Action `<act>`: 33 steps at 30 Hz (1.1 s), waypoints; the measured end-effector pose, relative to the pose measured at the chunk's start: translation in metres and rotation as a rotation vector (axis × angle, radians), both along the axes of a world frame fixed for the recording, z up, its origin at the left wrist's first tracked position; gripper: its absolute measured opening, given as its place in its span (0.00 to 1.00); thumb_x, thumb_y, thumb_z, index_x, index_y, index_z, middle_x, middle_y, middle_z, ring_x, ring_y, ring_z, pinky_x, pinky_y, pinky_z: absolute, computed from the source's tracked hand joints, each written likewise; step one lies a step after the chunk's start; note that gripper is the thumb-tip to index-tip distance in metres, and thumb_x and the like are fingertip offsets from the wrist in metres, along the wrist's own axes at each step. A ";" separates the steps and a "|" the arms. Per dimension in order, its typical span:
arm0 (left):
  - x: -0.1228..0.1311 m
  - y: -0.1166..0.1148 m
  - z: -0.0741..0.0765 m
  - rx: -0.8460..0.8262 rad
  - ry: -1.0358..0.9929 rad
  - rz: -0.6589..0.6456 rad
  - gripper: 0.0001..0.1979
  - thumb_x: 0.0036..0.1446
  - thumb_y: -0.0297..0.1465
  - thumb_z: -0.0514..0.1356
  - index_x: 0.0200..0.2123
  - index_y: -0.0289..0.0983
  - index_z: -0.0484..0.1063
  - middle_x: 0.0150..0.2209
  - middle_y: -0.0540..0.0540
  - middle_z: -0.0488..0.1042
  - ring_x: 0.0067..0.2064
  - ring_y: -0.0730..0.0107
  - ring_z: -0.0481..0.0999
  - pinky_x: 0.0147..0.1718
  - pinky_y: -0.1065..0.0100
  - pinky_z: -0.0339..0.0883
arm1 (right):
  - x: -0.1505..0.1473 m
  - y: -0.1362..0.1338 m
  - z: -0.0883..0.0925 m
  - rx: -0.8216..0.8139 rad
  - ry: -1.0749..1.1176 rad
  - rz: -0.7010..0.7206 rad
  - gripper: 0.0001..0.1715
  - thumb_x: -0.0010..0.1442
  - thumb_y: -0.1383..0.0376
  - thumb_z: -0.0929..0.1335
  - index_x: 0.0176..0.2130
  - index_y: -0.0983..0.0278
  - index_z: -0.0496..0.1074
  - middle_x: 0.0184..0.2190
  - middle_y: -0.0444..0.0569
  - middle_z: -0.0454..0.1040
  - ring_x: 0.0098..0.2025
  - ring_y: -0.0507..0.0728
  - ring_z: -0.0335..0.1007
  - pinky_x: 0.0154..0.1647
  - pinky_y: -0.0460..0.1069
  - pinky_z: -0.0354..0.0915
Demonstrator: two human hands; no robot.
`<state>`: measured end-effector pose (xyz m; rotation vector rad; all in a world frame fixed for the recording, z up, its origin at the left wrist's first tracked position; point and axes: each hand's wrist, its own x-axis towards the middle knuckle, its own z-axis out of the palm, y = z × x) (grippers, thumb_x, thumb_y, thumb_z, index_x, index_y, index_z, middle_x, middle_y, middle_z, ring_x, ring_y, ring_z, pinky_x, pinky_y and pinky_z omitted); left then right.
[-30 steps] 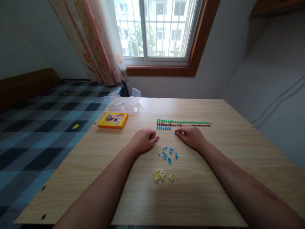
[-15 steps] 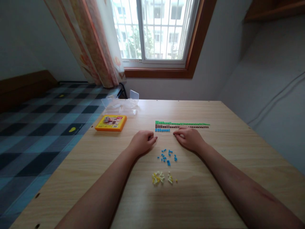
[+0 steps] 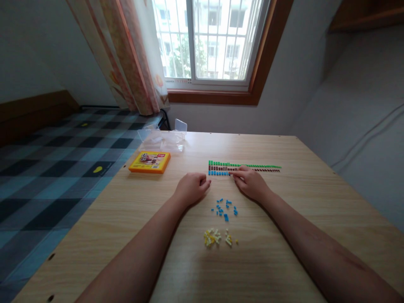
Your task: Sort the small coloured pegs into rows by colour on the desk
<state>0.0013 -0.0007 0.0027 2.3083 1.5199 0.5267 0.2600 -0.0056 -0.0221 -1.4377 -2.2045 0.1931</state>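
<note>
We note right hand (image 3: 251, 183): thumb and index narrowly parted, index touching the end of the blue row (image 3: 219, 173), which runs toward 9 o'clock. Left hand (image 3: 192, 187): fingers curled closed; contents hidden.

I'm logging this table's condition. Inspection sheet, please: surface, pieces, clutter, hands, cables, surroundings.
Surface: pale wood-grain table, dark holes near its edges.
Pieces: small plastic-looking blocks in a green row, brown row and blue row; nearer, loose blue blocks and loose yellow-and-cream blocks.
Clutter: flat rectangular yellow-orange box, clear plastic packaging.
Hands: right hand, fingers at the blue row's right end; left hand loosely curled.
Cables: thin cable on the right wall.
Surroundings: barred window, floral curtain, blue-and-black checked bed.
</note>
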 end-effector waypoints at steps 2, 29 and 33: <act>0.000 0.000 0.000 -0.002 -0.001 0.000 0.19 0.60 0.41 0.55 0.20 0.39 0.62 0.21 0.50 0.67 0.26 0.68 0.62 0.28 0.66 0.49 | 0.001 0.001 -0.001 0.014 0.007 0.014 0.18 0.67 0.67 0.64 0.50 0.61 0.80 0.41 0.52 0.76 0.42 0.58 0.72 0.45 0.50 0.66; 0.001 -0.002 0.001 0.001 -0.037 0.019 0.19 0.59 0.39 0.57 0.19 0.39 0.61 0.19 0.51 0.63 0.24 0.70 0.59 0.26 0.66 0.46 | 0.011 -0.005 0.004 0.038 0.061 0.005 0.14 0.60 0.69 0.66 0.38 0.62 0.83 0.34 0.50 0.79 0.33 0.56 0.72 0.38 0.49 0.65; 0.002 -0.002 0.002 -0.002 -0.033 0.020 0.19 0.58 0.39 0.57 0.18 0.39 0.61 0.19 0.51 0.64 0.24 0.70 0.60 0.26 0.66 0.46 | 0.008 0.000 0.000 0.032 0.029 -0.046 0.15 0.62 0.66 0.67 0.43 0.60 0.83 0.37 0.49 0.81 0.35 0.56 0.74 0.37 0.49 0.66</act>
